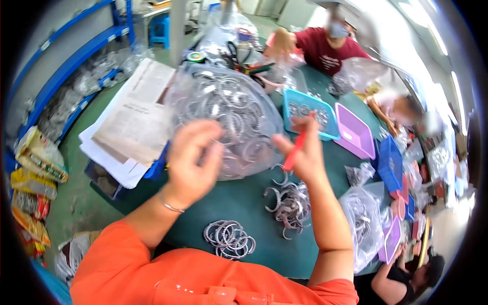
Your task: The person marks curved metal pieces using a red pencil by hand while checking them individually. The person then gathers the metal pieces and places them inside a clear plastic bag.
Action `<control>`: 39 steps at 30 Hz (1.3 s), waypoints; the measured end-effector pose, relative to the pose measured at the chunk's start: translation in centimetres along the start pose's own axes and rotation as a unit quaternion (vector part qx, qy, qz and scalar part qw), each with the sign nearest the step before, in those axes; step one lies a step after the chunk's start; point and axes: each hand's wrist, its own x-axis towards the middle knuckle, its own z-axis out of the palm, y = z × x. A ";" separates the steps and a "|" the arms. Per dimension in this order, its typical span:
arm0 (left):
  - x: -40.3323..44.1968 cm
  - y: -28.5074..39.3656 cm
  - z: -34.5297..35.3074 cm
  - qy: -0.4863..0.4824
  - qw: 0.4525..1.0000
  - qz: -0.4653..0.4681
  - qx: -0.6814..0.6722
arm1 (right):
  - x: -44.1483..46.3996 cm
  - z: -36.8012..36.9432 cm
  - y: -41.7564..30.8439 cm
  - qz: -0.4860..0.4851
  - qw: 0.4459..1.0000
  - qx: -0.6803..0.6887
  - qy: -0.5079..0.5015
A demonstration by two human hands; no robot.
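At 9 o'clock, your left hand (195,161) is half open, fingers curled, apparently holding nothing; contact is unclear. At 3 o'clock, your right hand (308,158) loosely grips a red tool (293,156). Silvery rings (221,96) fill clear plastic (239,172) at 11; loose piles lie at 5 (294,204) and 6 (229,240).

Hoop-filled container (241,170): just beyond left hand (192,160). Papers (134,119): left of that hand. Hoop heap (292,206): nearside of right hand (310,155).
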 end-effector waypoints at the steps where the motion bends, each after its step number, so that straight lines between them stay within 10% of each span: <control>1: 1.0 -0.7 -0.7 0.013 0.998 0.012 0.052 | 0.0 0.3 -0.4 0.082 0.995 0.012 -0.058; 10: 2.5 -9.2 -0.1 0.010 0.985 -0.158 0.065 | -0.8 1.9 0.5 0.110 0.969 0.192 -0.110; 12: 2.2 -9.9 0.8 0.005 0.985 -0.072 0.156 | -1.3 1.9 0.3 0.035 0.984 0.171 -0.045; 18: 2.6 -5.6 1.7 0.000 0.983 -0.039 0.181 | -1.9 -2.1 -3.6 0.202 0.852 0.470 0.111; 30: -0.2 0.9 7.5 -0.067 0.992 0.010 0.102 | 2.2 -8.6 4.5 0.155 0.893 0.368 0.208; 36: -1.3 0.8 6.5 -0.098 0.992 -0.024 0.081 | 5.7 -8.6 3.5 -0.024 0.988 -0.133 0.072; 39: -1.3 1.0 5.1 -0.115 0.991 -0.038 0.061 | 7.7 -7.8 1.3 -0.064 0.980 -0.156 0.103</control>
